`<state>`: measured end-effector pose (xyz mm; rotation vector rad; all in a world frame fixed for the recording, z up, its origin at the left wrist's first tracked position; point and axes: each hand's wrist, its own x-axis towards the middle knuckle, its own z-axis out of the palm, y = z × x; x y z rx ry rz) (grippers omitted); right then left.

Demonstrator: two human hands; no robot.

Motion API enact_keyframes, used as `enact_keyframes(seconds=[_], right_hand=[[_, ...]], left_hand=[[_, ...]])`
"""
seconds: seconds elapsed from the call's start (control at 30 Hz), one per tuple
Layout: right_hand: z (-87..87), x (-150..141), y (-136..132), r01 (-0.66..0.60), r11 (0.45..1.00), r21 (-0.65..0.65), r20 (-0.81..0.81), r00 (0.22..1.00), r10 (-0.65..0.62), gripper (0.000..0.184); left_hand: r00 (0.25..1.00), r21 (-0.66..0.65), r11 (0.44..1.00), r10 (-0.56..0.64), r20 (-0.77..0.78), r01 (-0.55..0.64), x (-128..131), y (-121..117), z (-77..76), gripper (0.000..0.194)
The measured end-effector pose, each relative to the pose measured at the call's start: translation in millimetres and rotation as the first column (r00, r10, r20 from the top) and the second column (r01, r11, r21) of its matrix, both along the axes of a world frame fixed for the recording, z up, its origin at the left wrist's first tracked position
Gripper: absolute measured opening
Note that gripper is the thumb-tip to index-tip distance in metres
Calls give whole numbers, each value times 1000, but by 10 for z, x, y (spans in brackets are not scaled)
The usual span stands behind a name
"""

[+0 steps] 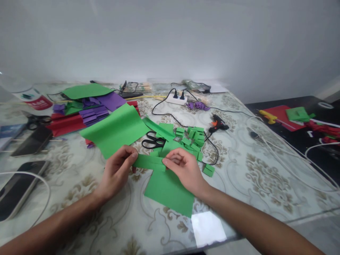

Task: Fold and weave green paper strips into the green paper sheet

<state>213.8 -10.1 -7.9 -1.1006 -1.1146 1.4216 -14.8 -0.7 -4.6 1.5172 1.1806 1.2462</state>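
Note:
A folded green paper strip [148, 162] is stretched between my two hands above the table. My left hand [119, 168] pinches its left end between thumb and fingers. At the other end, my right hand [183, 168] grips the strip with the thumb on top. Below the strip lies a flat green paper sheet [170, 193], partly hidden by my right hand. Black-handled scissors [154, 141] rest just beyond, their blades covered by green paper. Small folded green pieces [195, 138] form a loose pile past my right hand. A larger green sheet [119, 129] curls beyond my left hand.
Two phones [21, 186] and another pair of scissors [37, 120] lie at left, near a bottle [37, 99]. Red and purple paper [92, 113] is stacked behind. A black glue gun [220, 123] and a white power strip [176, 99] have cords crossing the table.

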Motion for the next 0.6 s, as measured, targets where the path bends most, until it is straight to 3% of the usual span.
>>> enact_keyframes(seconds=[0.43,0.6], right_hand=[[35,5,42,-13,995,-96,-122,992,1,38],[18,22,59,14,998,-68,-107,994,-21,35]], left_hand=[[998,-11,1000,7,-62,-7,-8,27,-27,24],[997,2,1000,-13,-75,13,-6,28,-14,23]])
